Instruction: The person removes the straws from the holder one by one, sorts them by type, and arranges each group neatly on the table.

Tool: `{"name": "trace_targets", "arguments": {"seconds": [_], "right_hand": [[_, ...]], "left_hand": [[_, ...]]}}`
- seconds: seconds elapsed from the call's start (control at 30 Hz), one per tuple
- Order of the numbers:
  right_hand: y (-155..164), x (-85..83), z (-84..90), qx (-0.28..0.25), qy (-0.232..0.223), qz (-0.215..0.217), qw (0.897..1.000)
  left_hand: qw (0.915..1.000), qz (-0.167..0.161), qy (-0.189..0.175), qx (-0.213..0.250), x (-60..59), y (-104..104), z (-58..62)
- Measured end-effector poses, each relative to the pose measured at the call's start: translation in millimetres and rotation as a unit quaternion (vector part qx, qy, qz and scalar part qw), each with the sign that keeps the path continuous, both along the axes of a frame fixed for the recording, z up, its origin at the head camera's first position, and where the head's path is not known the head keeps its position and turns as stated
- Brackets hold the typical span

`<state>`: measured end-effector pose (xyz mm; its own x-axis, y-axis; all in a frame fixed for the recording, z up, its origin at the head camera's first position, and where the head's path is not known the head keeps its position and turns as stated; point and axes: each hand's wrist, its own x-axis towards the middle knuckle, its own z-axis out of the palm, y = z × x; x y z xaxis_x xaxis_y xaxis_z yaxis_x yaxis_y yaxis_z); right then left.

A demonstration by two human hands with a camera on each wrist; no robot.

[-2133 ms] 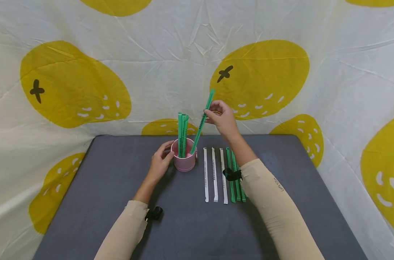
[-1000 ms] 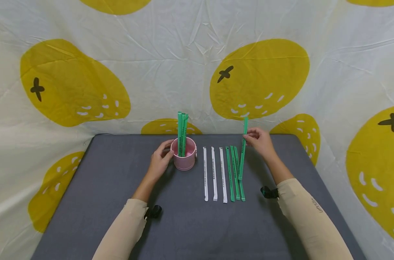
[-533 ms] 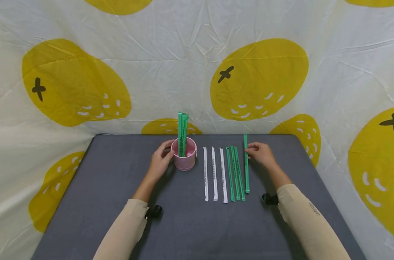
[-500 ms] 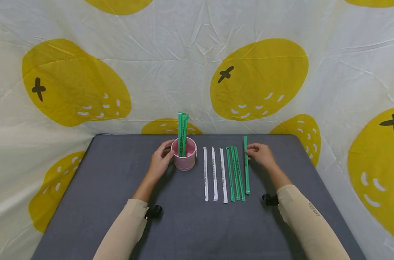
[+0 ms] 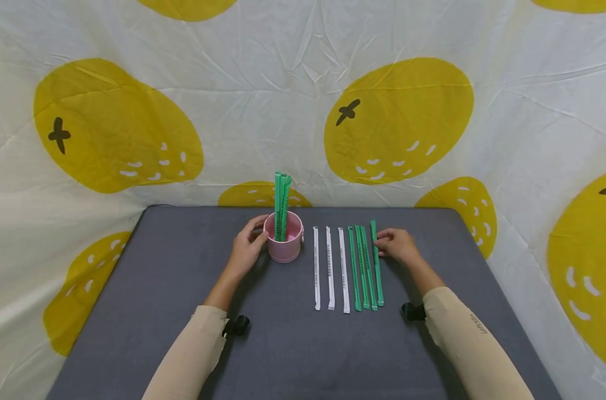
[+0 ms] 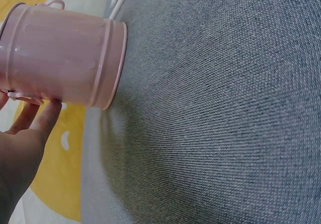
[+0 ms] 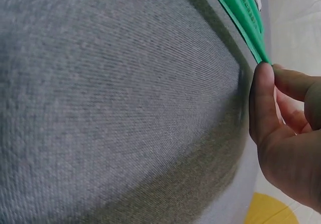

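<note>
My left hand (image 5: 248, 248) holds the side of a small pink cup (image 5: 283, 248) with its fingers curled round it; in the left wrist view my fingers (image 6: 30, 121) touch the cup's wall (image 6: 60, 63). Several green straws (image 5: 281, 204) stand upright in the cup. My right hand (image 5: 397, 245) pinches a green straw (image 5: 377, 266) near its far end as it lies flat on the grey table (image 5: 158, 289). In the right wrist view my thumb (image 7: 263, 98) sits against that straw (image 7: 239, 17).
Left of the held straw lie three more green straws (image 5: 361, 266) and three white ones (image 5: 330, 266), all parallel in a row. A white cloth with yellow fruit shapes (image 5: 397, 116) hangs behind and around the table.
My right hand lifted one green straw out of the cup, carried it right, laid it on the table and slid it left against the green row. The left hand stayed on the cup.
</note>
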<state>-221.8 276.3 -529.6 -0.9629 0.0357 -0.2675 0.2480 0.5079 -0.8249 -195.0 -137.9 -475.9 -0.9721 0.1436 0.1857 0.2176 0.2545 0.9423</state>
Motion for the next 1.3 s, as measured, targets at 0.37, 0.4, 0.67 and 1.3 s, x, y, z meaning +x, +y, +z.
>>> {"name": "trace_targets", "arguments": {"seconds": [0.37, 0.4, 0.67, 1.3], "right_hand": [[-7.1, 3.3, -4.1, 0.038, 0.01, 0.001, 0.999], [-8.2, 3.6, -3.4, 0.044, 0.01, 0.001, 0.999], [-12.0, 6.9, 1.3, 0.063, 0.009, 0.0, 0.998], [-15.9, 9.9, 4.3, 0.112, 0.031, 0.015, 0.993]], "left_hand": [[1.0, 0.0, 0.006, 0.0, 0.9, 0.0, 0.5], [1.0, 0.001, 0.005, -0.002, 1.2, 0.0, 1.0], [1.0, 0.002, 0.0, -0.002, 1.8, 0.2, 2.9], [0.9999, 0.003, 0.001, 0.011, 0.6, 1.9, 1.7]]}}
